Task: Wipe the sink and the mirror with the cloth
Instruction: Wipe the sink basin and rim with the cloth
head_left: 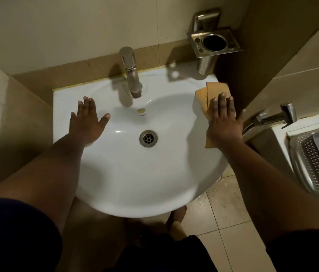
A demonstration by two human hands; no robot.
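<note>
Small tiled bathroom: white ceramic wall-hung sink (pixel 115 183), chrome pillar tap (pixel 130 71), wall-mounted steel toothbrush-and-tumbler holder (pixel 212 43), chrome hand-spray (pixel 276 116), beige floor tiles (pixel 231 218).

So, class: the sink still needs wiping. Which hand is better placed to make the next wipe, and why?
The right hand. It lies flat on the orange cloth, pressing it to the sink's right rim. The left hand is spread open and empty on the left rim, with no cloth under it.

Left hand (pixel 87 119) flat, fingers (pixel 86 102) spread — right hand (pixel 223 119) flat, palm down, arms extended.
</note>
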